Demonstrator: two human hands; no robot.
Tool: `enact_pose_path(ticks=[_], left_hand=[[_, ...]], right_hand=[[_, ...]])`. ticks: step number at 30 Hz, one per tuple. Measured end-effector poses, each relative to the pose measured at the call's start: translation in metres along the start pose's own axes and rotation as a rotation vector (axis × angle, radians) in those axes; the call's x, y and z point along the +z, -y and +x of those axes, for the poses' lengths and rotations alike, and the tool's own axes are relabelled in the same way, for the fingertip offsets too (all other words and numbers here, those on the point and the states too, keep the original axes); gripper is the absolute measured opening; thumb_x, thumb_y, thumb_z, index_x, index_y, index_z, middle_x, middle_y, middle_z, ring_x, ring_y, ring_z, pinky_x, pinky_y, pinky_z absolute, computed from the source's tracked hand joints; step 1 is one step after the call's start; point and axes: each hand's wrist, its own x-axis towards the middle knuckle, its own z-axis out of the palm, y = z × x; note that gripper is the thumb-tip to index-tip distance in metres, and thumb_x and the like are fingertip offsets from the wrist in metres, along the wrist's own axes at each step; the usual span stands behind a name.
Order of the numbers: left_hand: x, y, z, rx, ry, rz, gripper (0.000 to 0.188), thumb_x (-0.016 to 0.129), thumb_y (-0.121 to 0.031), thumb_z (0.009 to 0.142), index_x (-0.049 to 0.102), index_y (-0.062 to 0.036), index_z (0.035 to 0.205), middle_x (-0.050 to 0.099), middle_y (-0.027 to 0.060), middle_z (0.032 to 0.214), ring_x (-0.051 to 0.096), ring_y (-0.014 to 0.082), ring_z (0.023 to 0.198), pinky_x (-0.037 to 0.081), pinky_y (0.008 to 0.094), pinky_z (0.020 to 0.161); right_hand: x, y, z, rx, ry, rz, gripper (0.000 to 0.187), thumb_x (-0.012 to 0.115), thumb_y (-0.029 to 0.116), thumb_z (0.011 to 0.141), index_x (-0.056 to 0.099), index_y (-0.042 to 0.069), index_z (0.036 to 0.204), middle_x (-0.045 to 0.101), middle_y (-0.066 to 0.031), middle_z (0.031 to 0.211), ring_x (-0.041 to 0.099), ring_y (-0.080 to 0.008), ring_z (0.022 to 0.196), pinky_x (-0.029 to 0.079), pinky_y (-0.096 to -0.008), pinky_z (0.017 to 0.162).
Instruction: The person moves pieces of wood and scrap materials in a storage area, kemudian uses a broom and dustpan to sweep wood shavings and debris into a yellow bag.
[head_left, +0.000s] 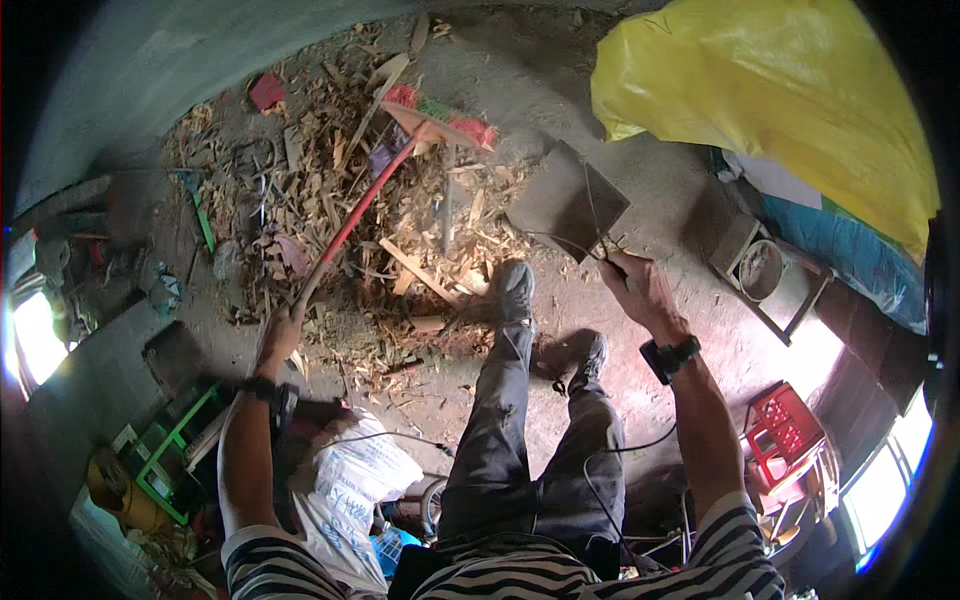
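Note:
My left hand (283,328) is closed round the lower end of a long broom (372,192) with a red handle. Its head, with red and green bristles, rests over the far side of a spread of wood shavings and scraps (300,200). In my right hand (640,288) are the thin wire handles of a flat, dark, square dustpan (570,200), held with fingers curled. The dustpan lies to the right of the shavings, low by the floor. Whether it touches the floor I cannot tell.
A large yellow sheet (770,100) covers things at the far right. Below it stands a wooden frame with a round tin (762,270). A red crate (785,435) is at the right, a white sack (355,490) by my left leg, and a green frame (175,455) farther left.

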Motion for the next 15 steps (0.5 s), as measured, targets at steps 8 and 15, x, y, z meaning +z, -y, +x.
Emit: enact_pose_path(ticks=[8,15], left_hand=[[0.046,0.053,-0.134,-0.193,0.064,-0.881,0.037,0.05,-0.044,0.09,0.047,-0.0082,0.08,0.039,-0.0001,0.048,0.037,0.0103,0.034,0.029,0.027,0.032],[0.127,0.073,-0.05,0.166,-0.655,-0.469,0.041,0.058,-0.041,0.085,0.049,-0.0018,0.075,0.041,0.0034,0.049,0.044,0.02,0.042,0.034,0.0354,0.037]], right_hand=[[0.0,0.044,0.044,-0.067,0.088,-0.09,0.03,0.059,0.027,0.084,0.051,0.001,0.073,0.053,-0.0204,0.063,0.053,-0.0387,0.059,0.04,-0.0404,0.05],[0.014,0.023,0.049,-0.175,0.141,-0.146,0.03,0.056,0.034,0.085,0.054,0.005,0.076,0.057,-0.0195,0.065,0.058,-0.0389,0.062,0.046,-0.044,0.052]])
